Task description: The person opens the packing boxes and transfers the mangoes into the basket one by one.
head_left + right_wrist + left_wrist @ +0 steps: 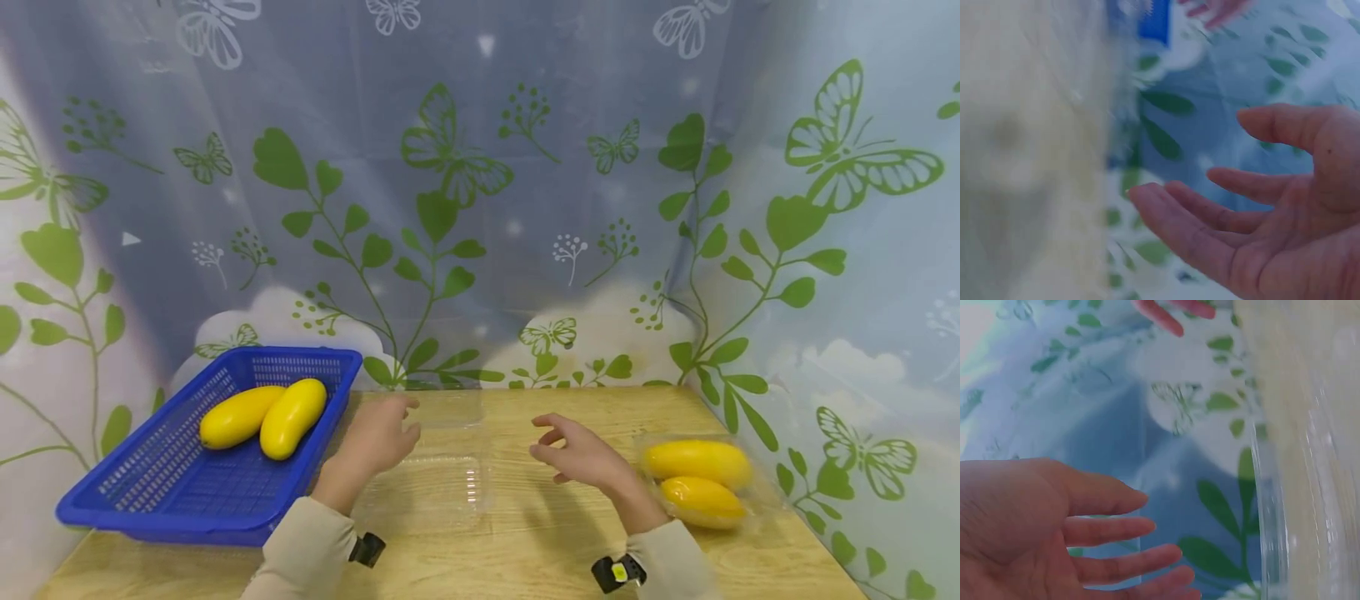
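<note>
In the head view a clear plastic clamshell box (431, 492) stands on the table with its lid raised at the back. My left hand (378, 435) hovers by the box's left side, fingers loosely bent and holding nothing. To the right of the box, my right hand (581, 450) is in the air, its fingers spread and slightly curved around nothing. Two long, smooth yellow fruits, mango-like in shape (294, 418), lie in a blue plastic basket (180, 492) at the left. Another clear box (761, 500) at the right encloses two more yellow fruits (697, 464).
The wooden table (540, 533) backs onto a curtain (570, 250) printed with green leaves and butterflies, which also hangs along both sides. The basket's right rim is close to my left forearm. My right forearm is beside the filled box.
</note>
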Action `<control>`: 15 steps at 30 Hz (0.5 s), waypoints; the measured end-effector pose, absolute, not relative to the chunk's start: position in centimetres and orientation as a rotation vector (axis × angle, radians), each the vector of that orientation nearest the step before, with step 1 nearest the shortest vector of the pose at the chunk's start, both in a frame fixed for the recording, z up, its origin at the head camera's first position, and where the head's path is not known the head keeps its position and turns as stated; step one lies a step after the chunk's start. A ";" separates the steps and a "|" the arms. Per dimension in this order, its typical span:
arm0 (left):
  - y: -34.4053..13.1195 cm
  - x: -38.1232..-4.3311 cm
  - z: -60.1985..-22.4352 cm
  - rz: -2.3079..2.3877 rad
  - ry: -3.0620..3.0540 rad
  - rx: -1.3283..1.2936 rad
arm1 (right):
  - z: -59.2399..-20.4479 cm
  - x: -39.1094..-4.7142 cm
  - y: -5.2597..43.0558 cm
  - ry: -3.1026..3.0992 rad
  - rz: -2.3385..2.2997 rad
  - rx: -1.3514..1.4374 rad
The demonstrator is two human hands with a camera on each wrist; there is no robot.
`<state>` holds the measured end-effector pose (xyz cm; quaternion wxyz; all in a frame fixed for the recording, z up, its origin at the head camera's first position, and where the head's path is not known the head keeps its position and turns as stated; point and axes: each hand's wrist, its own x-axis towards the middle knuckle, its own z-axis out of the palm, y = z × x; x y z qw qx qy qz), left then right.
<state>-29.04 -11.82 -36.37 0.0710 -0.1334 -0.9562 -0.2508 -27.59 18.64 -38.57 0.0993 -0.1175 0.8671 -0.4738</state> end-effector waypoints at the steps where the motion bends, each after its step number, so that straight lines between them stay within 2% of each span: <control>1: -11.4 -28.9 -36.4 -0.768 -2.857 -0.428 | -38.0 -27.3 19.5 2.589 -1.380 -0.348; 7: -8.3 -27.8 -36.3 -0.963 -2.854 -0.545 | -35.5 -26.3 25.4 2.754 -1.253 -0.259; 15: -4.0 -26.3 -36.7 -1.104 -2.838 -0.750 | -34.5 -25.6 33.3 2.992 -0.947 -0.095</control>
